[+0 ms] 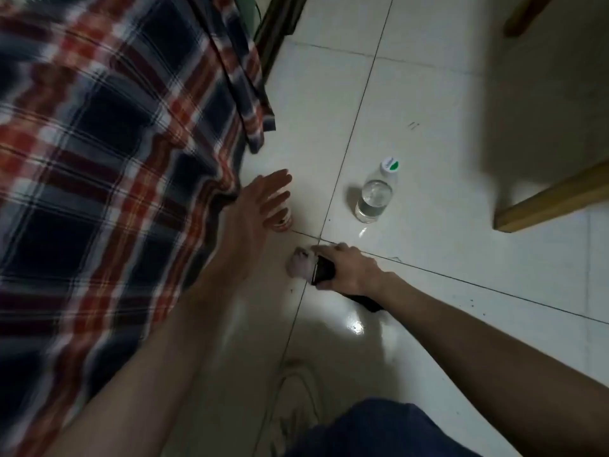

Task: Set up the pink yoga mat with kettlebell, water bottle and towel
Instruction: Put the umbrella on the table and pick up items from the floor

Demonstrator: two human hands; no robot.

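plaid cloth (99, 159): blurred | small jar (282, 222): half hidden by left hand (260, 202)

No text, number or brand could be read anywhere in the view. The cap of the water bottle (390, 164) carried a green mark on white, but it was too small and blurred to tell any letters. The bottle's clear body showed no label with words.

1 head-worn camera looks steeply down and forward, close over the tiled floor (428, 110) beside a plaid cloth (99, 143).
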